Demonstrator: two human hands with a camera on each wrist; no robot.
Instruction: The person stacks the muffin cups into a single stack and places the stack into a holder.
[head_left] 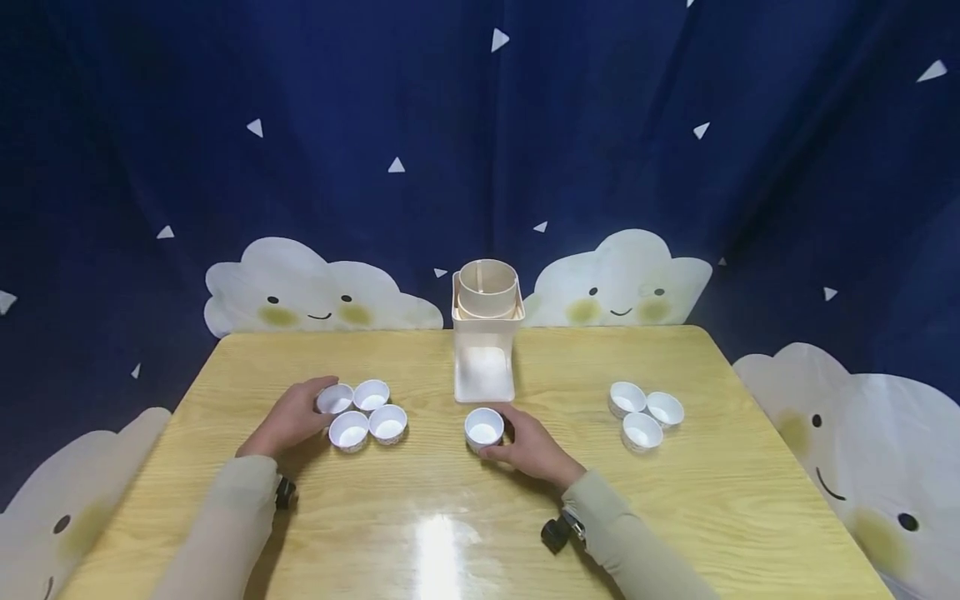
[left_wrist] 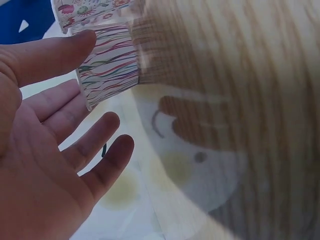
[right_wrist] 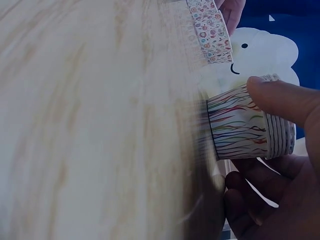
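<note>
My left hand (head_left: 298, 413) pinches a paper cup (head_left: 334, 399) at the back left of a cluster of several cups. In the left wrist view this striped cup (left_wrist: 111, 65) has the thumb against its side near the rim and two fingers reaching behind; the ring and little fingers are spread away. A floral cup (left_wrist: 90, 14) stands beside it. Near the table's middle, my right hand (head_left: 529, 442) holds a stack of paper cups (head_left: 483, 427) between thumb and fingers. The right wrist view shows several nested rims on this striped stack (right_wrist: 240, 125), its base close to the wood.
A cream plastic stand with a round holder (head_left: 487, 287) is at the table's back middle. Three white cups (head_left: 641, 430) sit together on the right. The wooden table (head_left: 360, 517) meets a dark blue curtain (head_left: 465, 100) and white cloud cushions (head_left: 315, 287).
</note>
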